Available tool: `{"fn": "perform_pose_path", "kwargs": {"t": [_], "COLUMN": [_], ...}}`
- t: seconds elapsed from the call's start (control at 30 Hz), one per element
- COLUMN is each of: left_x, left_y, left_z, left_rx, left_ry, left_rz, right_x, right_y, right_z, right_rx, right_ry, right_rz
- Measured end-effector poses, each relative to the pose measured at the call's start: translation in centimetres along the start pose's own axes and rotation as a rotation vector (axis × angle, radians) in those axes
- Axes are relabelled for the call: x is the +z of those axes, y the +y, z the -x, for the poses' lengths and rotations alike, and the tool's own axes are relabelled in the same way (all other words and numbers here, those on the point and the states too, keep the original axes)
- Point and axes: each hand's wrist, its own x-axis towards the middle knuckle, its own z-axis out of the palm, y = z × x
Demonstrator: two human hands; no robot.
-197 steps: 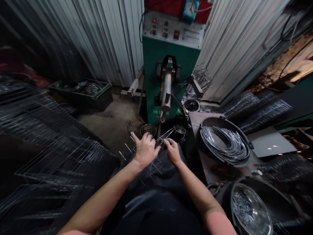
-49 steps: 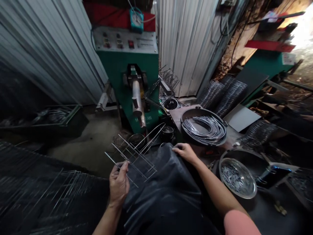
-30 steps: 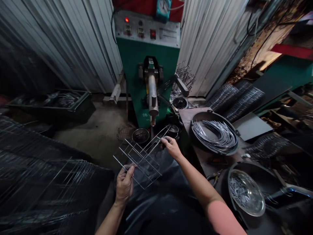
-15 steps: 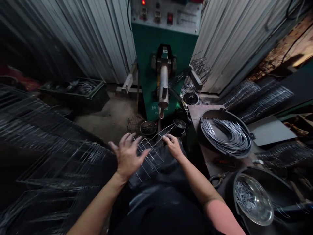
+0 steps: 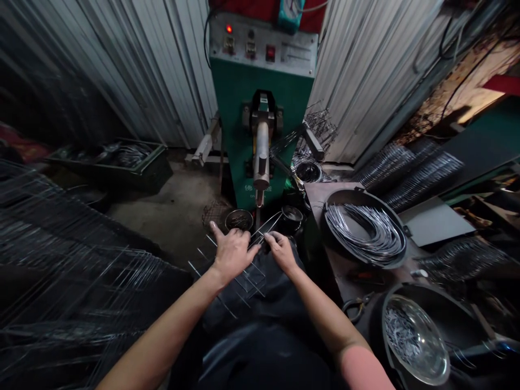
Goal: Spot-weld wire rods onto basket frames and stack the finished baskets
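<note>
A small wire rack (image 5: 248, 279) of thin crossed metal rods lies over a dark apron (image 5: 280, 292). My left hand (image 5: 231, 253) is over the rack's upper part, its fingers bent down and the thumb close to the wires; the little finger sticks out. My right hand (image 5: 281, 251) pinches a wire at the rack's right end, where a long bent wire loop (image 5: 273, 221) points away. Just beyond stands a green machine (image 5: 227, 103) whose rounded electrode arm (image 5: 262, 154) points down toward the loop without touching it.
Below the machine sit bowls (image 5: 239, 220) of small wire parts. At right, a round pan (image 5: 325, 222) holds curved wires, and a metal bowl (image 5: 434, 357) holds short pieces. Pliers (image 5: 355, 310) lie between. Stacked wire racks (image 5: 81, 271) crowd the left, near a green bin (image 5: 152, 168).
My left hand has gone from spread fingers to bent ones over the rack, moving slightly right. My right hand keeps its pinch. The view has shifted, so the machine appears lower.
</note>
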Motion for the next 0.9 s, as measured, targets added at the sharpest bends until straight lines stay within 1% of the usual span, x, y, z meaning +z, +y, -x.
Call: {"fn": "perform_pose_path", "kwargs": {"t": [0.27, 0.37, 0.57, 0.77, 0.9], "left_x": [0.1, 0.1, 0.3, 0.2, 0.2], "left_y": [-0.2, -0.4, -1.5, -1.7, -1.7], "left_z": [-1.4, -2.5, -5.0, -6.7, -7.5], "left_rx": [0.046, 0.071, 0.106, 0.138, 0.161], "left_ry": [-0.047, -0.052, -0.02, -0.047, -0.05], "left_rz": [-0.028, -0.02, 0.067, -0.009, -0.062], "right_x": [0.0, -0.1, 0.1, 0.7, 0.9], "right_y": [0.4, 0.5, 0.5, 1.1, 1.1], "right_z": [-1.2, -1.9, -3.9, -5.4, -6.1], "right_rx": [0.006, 0.007, 0.009, 0.009, 0.017], "right_ry": [-0.024, -0.007, 0.028, 0.104, 0.121], "right_rz": [-0.08, -0.089, -0.133, -0.214, -0.276]}}
